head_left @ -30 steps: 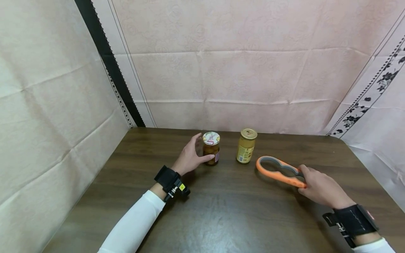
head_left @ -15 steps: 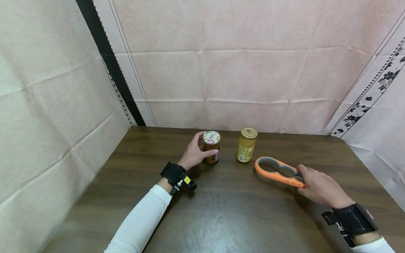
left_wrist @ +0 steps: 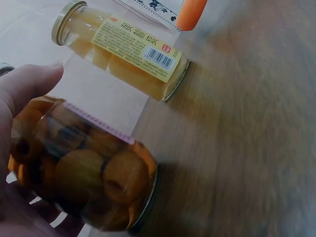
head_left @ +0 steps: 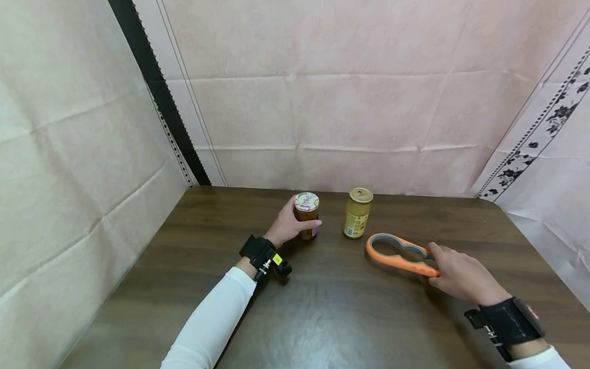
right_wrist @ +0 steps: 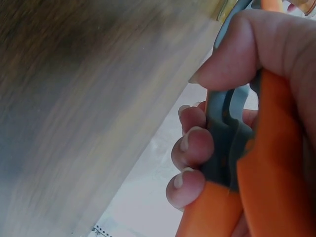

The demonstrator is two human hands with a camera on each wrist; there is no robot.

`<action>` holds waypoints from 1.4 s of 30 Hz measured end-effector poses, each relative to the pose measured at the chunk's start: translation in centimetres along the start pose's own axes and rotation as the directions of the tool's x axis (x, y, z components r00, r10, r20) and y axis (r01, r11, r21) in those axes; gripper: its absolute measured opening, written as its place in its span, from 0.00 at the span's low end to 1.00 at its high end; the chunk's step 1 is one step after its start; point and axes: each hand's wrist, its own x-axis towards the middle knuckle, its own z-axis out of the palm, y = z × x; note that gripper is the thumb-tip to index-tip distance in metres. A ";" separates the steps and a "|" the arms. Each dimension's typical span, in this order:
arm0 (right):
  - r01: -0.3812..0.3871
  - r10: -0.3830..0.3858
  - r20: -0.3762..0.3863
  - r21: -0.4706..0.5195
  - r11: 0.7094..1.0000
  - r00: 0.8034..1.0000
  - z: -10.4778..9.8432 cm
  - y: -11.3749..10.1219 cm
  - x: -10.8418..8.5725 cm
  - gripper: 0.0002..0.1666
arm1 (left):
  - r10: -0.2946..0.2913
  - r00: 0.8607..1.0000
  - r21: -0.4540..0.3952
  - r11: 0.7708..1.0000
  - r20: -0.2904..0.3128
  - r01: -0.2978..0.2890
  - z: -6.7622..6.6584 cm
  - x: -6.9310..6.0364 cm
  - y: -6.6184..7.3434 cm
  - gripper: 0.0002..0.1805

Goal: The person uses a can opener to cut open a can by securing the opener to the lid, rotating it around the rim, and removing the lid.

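My left hand (head_left: 288, 225) grips a glass jar of brown round fruit (head_left: 306, 203) by its side, thumb across the front and fingers behind. The jar stands upright, with a patterned white lid. Close up in the left wrist view, the fruit jar (left_wrist: 101, 173) shows a thin purple label edge. To its right is a yellow-labelled jar (head_left: 357, 218) with a gold lid and pale yellow pieces inside, touched by neither hand. My right hand (head_left: 465, 277) holds an orange and grey jar opener (head_left: 402, 264) by its handles; in the right wrist view, fingers wrap the opener (right_wrist: 279, 148).
Everything is on a dark brown wooden table (head_left: 322, 318). Behind it hangs a pale pink cloth (head_left: 359, 113), and another pale cloth (head_left: 83, 154) hangs along the left side. A floral-edged cloth (head_left: 544, 215) hangs at the right.
My left hand has moved right and closed its fingers and thumb round the fruit jar. My right hand has drifted slightly left with the jar opener. The yellow-labelled jar stays put.
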 end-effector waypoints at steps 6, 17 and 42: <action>0.011 -0.011 -0.001 0.002 1.000 1.000 0.0 -0.4 0.0 0.30 | 0.006 1.000 -0.026 1.000 -0.029 -0.007 0.6 0.4 -0.1 0.43; -0.014 0.012 0.075 0.022 1.000 0.997 -0.4 -0.9 0.2 0.31 | -0.033 0.999 -0.024 0.999 -0.005 0.033 0.7 0.3 0.1 0.41; 0.000 -0.003 0.053 0.043 0.999 0.999 0.0 -0.7 0.0 0.32 | 0.035 0.999 -0.099 0.995 0.016 -0.033 0.8 -1.4 0.1 0.32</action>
